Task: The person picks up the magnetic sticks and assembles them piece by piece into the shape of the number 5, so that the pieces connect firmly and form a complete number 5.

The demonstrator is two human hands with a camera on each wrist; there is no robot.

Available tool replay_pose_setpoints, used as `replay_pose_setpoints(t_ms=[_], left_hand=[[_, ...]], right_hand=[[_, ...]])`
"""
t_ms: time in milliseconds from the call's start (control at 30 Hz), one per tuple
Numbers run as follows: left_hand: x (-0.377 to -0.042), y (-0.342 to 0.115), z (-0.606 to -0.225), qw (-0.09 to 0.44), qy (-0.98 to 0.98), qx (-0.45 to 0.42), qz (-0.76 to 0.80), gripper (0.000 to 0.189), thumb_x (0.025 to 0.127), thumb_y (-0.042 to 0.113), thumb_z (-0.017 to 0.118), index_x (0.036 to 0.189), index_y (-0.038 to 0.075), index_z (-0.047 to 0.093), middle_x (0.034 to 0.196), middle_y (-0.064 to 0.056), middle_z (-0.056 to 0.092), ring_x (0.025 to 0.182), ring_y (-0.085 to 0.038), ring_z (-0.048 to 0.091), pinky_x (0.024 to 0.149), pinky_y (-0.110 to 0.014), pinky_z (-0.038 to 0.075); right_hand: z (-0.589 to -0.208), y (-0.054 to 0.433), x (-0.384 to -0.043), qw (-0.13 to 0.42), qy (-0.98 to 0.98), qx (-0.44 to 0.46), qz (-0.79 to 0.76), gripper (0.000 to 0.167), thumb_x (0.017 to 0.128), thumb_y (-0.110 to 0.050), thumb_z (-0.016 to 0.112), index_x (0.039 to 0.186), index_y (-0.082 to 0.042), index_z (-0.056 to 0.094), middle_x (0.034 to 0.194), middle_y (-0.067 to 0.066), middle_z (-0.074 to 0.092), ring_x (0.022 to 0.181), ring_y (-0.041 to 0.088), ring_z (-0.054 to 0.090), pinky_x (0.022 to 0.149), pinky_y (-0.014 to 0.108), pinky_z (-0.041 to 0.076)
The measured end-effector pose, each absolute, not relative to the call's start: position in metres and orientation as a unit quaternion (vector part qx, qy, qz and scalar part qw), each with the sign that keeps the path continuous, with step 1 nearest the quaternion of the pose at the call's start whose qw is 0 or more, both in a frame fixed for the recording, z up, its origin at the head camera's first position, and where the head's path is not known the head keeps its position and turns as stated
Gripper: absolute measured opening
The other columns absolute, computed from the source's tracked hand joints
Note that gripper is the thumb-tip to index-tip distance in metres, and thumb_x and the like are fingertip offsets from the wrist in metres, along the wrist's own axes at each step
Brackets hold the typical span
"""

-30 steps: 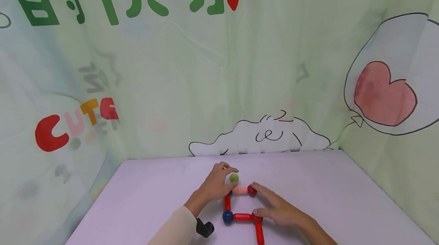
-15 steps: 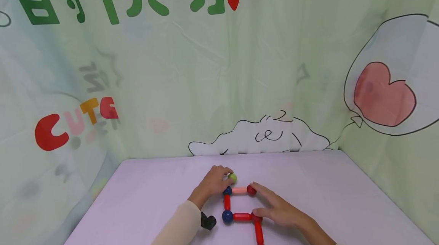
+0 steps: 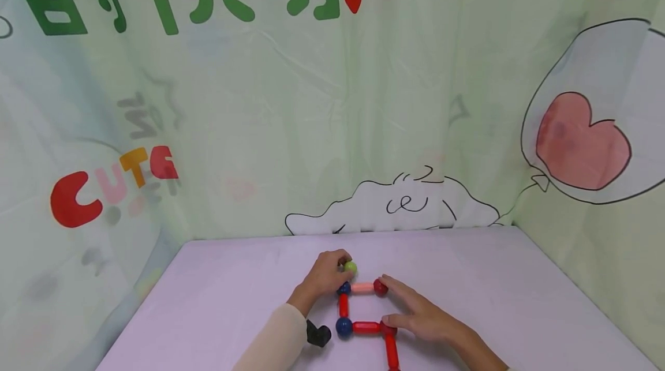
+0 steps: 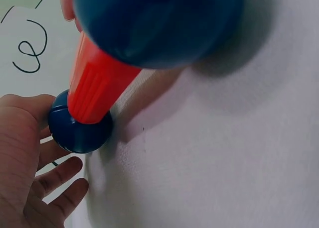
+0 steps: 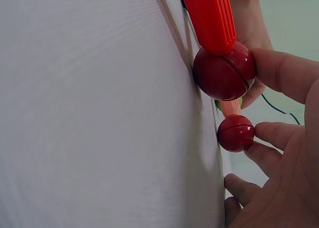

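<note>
Magnetic balls and rods form a frame on the table. My left hand (image 3: 324, 274) has its thumb and index finger at a green ball (image 3: 350, 268), pinching it just beyond the far blue ball (image 3: 344, 288). The left wrist view shows the thumb against that far blue ball (image 4: 79, 126); the green ball is out of sight there. My right hand (image 3: 426, 313) rests along the frame's right side with fingers extended. Its thumb touches the near red ball (image 5: 224, 71), and its fingertips touch the far red ball (image 5: 236, 133).
Red rods (image 3: 366, 328) and a pink rod (image 3: 362, 288) join the balls; one red rod (image 3: 392, 351) points toward me. A black piece (image 3: 318, 334) lies beside the left sleeve. The near blue ball (image 3: 344, 327) marks a corner. A printed curtain (image 3: 260, 128) hangs behind the table.
My left hand has drawn slightly left and its fingers have come in around the green ball, which shifted a little left. The right hand stays in place at the red balls.
</note>
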State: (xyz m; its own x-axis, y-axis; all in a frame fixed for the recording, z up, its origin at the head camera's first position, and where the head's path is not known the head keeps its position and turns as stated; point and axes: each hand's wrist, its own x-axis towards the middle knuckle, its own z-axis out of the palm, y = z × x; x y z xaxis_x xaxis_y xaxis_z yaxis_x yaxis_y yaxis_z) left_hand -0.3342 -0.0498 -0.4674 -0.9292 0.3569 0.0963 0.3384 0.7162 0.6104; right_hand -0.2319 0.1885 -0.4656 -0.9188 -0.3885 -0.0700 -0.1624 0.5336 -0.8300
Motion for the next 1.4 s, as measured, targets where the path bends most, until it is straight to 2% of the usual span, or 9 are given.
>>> replay_pose_setpoints(t_ms=[167, 433, 600, 767, 1100, 1267, 1400], left_hand=[[-0.332, -0.049, -0.466, 0.000, 0.920, 0.183, 0.348, 0.032, 0.093, 0.019, 0.072, 0.124, 0.013, 0.068, 0.114, -0.006, 0.068, 0.107, -0.022, 0.060, 0.095, -0.044, 0.053], [-0.318, -0.048, -0.456, -0.033, 0.905, 0.203, 0.373, 0.032, 0.093, 0.022, 0.073, 0.124, 0.016, 0.072, 0.105, 0.005, 0.065, 0.106, -0.021, 0.060, 0.086, -0.039, 0.054], [-0.311, -0.057, -0.452, -0.052, 0.893, 0.212, 0.393, 0.031, 0.091, 0.023, 0.074, 0.121, 0.015, 0.074, 0.101, 0.007, 0.065, 0.101, -0.020, 0.062, 0.085, -0.033, 0.054], [-0.305, -0.072, -0.452, -0.065, 0.883, 0.213, 0.413, 0.030, 0.090, 0.022, 0.076, 0.118, 0.013, 0.074, 0.099, 0.007, 0.064, 0.093, -0.013, 0.061, 0.082, -0.026, 0.054], [-0.287, -0.089, -0.451, -0.052, 0.864, 0.215, 0.452, 0.026, 0.087, 0.017, 0.079, 0.111, 0.010, 0.074, 0.097, 0.004, 0.064, 0.083, -0.014, 0.060, 0.070, -0.025, 0.053], [-0.277, -0.089, -0.451, -0.021, 0.861, 0.211, 0.461, 0.020, 0.084, 0.018, 0.081, 0.101, 0.017, 0.071, 0.091, 0.006, 0.064, 0.079, -0.015, 0.060, 0.065, -0.026, 0.053], [-0.268, -0.091, -0.450, 0.013, 0.855, 0.219, 0.470, 0.020, 0.082, 0.018, 0.083, 0.096, 0.018, 0.069, 0.088, 0.005, 0.064, 0.076, -0.014, 0.058, 0.062, -0.026, 0.050]], right_hand=[[-0.465, 0.188, -0.231, 0.122, 0.870, -0.158, -0.451, 0.083, 0.091, -0.034, 0.074, 0.159, -0.013, 0.032, 0.164, 0.013, 0.031, 0.151, 0.044, 0.022, 0.114, 0.071, 0.019], [-0.466, 0.189, -0.231, 0.111, 0.869, -0.178, -0.449, 0.082, 0.091, -0.034, 0.073, 0.158, -0.010, 0.033, 0.163, 0.015, 0.032, 0.150, 0.045, 0.023, 0.113, 0.072, 0.021], [-0.465, 0.188, -0.230, 0.116, 0.868, -0.175, -0.450, 0.082, 0.091, -0.034, 0.073, 0.158, -0.010, 0.034, 0.163, 0.016, 0.032, 0.150, 0.045, 0.023, 0.113, 0.072, 0.021], [-0.465, 0.186, -0.232, 0.123, 0.871, -0.159, -0.448, 0.081, 0.090, -0.034, 0.074, 0.158, -0.013, 0.035, 0.162, 0.014, 0.033, 0.150, 0.044, 0.024, 0.113, 0.072, 0.023], [-0.465, 0.187, -0.232, 0.128, 0.869, -0.153, -0.453, 0.080, 0.090, -0.033, 0.074, 0.158, -0.015, 0.035, 0.163, 0.013, 0.032, 0.150, 0.044, 0.023, 0.113, 0.072, 0.021], [-0.464, 0.189, -0.231, 0.132, 0.863, -0.158, -0.461, 0.078, 0.091, -0.032, 0.073, 0.158, -0.016, 0.035, 0.162, 0.013, 0.032, 0.150, 0.044, 0.022, 0.113, 0.073, 0.020], [-0.464, 0.190, -0.232, 0.131, 0.865, -0.159, -0.457, 0.079, 0.091, -0.034, 0.073, 0.157, -0.017, 0.035, 0.162, 0.012, 0.033, 0.149, 0.043, 0.024, 0.112, 0.073, 0.022]])
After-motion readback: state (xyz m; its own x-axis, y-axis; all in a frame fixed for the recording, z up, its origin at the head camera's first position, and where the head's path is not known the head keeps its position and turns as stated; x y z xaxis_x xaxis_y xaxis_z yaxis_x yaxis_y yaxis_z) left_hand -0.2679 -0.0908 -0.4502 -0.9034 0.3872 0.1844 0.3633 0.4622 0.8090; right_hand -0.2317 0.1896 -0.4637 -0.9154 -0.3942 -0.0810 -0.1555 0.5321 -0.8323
